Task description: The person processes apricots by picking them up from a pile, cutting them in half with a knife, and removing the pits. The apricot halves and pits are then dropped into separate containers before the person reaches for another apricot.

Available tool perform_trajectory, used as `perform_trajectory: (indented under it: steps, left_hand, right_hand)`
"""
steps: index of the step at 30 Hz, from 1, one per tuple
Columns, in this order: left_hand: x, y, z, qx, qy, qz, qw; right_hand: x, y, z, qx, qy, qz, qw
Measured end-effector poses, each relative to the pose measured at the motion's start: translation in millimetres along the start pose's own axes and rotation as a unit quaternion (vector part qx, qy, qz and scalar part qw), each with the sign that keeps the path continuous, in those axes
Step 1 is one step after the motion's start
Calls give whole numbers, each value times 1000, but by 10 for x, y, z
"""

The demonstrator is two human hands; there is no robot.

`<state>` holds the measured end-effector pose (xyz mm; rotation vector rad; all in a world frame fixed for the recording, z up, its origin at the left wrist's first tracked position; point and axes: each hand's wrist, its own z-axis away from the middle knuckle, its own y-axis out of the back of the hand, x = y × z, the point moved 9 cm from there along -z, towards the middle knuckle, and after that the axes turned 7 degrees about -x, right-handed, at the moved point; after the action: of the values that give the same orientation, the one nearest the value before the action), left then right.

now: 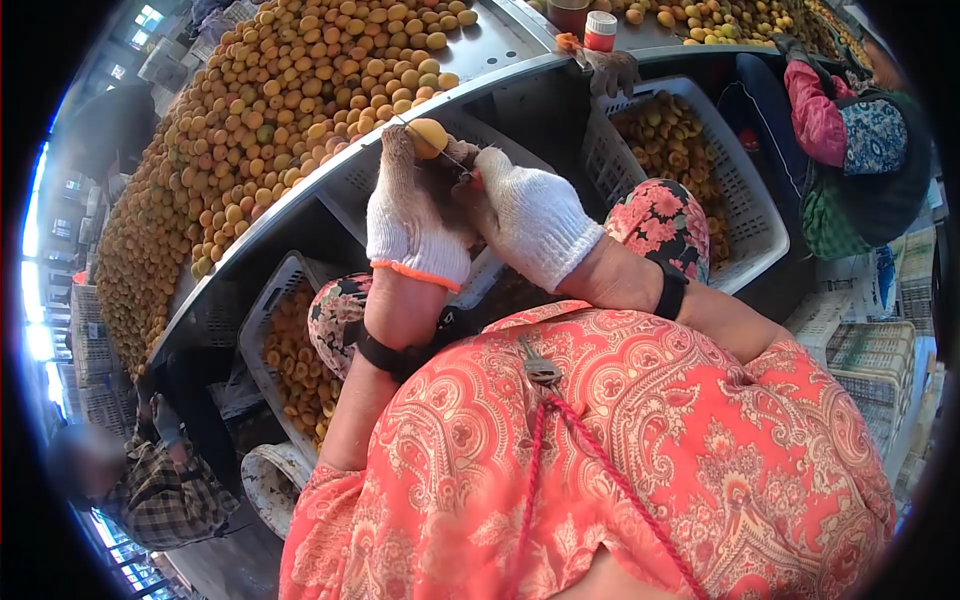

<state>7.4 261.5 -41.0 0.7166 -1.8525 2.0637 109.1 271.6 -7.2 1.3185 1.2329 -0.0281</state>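
A whole yellow-orange fruit [427, 138] is held at the fingertips of my left hand [408, 205], which wears a stained white knit glove with an orange cuff edge. My right hand [530, 208], in a white knit glove, is closed close beside it, around a small tool whose thin metal end [452, 158] points at the fruit; most of the tool is hidden by the fingers. Both hands are over the near edge of the metal table [490, 52]. Behind them lies a big heap of similar fruits [290, 85].
Crates of opened fruit stand at the right [755, 205] and left [262, 318], below the table edge. A white bucket [272, 480] is at lower left. Co-workers sit right [860, 140] and lower left [165, 490]. A red-and-white jar [600, 32] and a loose glove [612, 72] lie ahead.
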Motion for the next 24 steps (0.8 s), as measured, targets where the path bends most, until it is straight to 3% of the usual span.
perform_trajectory:
  steps: [2,6,8,10,14,16,18,20,23,24]
  left_hand:
    - [-17,68,-69,17,3,23,1000]
    - [-8,73,-16,35,8,0,999]
    - [84,85,36,58,-13,-36,998]
    - [405,-14,63,9,-148,-311,939]
    - [556,20,191,23,-207,-452,867]
    - [563,45,235,38,-204,-421,883]
    - [501,98,212,0,-162,-318,934]
    - [409,97,214,-10,-132,-258,957]
    - [562,63,241,-6,-177,-276,945]
    - [628,59,249,-13,-192,-284,939]
  right_hand:
    - [-49,55,-3,49,42,13,998]
    - [-27,-3,-19,36,39,6,999]
    - [-4,-20,-16,12,9,-61,998]
    - [-51,-16,-9,-12,-2,-92,996]
    - [-51,-82,50,-33,9,-108,994]
    - [-109,-99,63,-51,0,-96,994]
    - [-175,-61,74,-78,-8,-106,991]
    - [-161,-62,93,-115,-15,-184,976]
    - [-217,29,87,-161,-38,-254,953]
    - [-299,161,126,-138,-61,-304,941]
